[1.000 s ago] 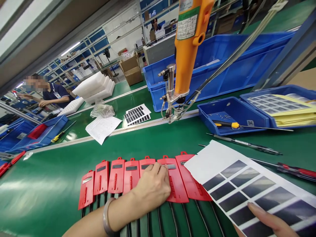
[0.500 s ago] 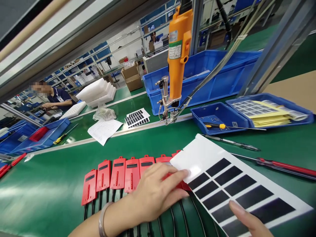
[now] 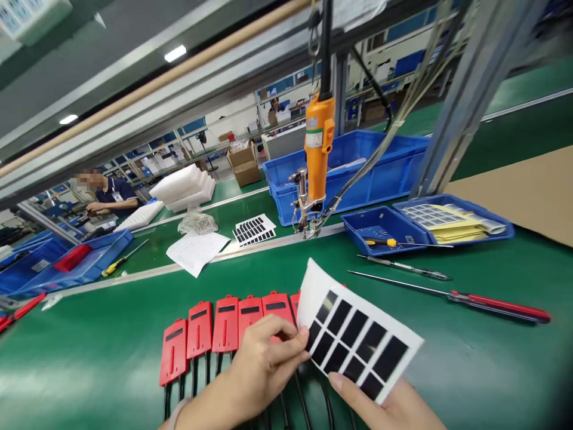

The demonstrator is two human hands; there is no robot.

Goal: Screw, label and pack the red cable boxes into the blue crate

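A white sheet of black rectangular stickers [image 3: 342, 313] is tilted up above the green bench. My right hand [image 3: 387, 403] grips its lower edge, the thumb lying on the front. At the sheet's left edge my left hand [image 3: 268, 364] is closed, thumb and forefinger pinching that edge; whether a loose sticker is between them is hidden. Below and behind my hands lies a row of red plastic housings [image 3: 225, 325] with black cables, several with a dark rectangle near the top. The sheet and my left hand cover those at the row's right end.
An orange electric screwdriver [image 3: 319, 149] hangs over the bench. To the right lie a red-handled screwdriver [image 3: 496, 306], a pen [image 3: 405, 267] and a blue tray [image 3: 505, 230] with sticker sheets. More sticker sheets [image 3: 253, 230] lie at the back. A co-worker [image 3: 114, 194] sits far left.
The sheet has come closer to upright and moved left and down in view. My left thumb and forefinger have closed together at its edge. The camera view has shifted.
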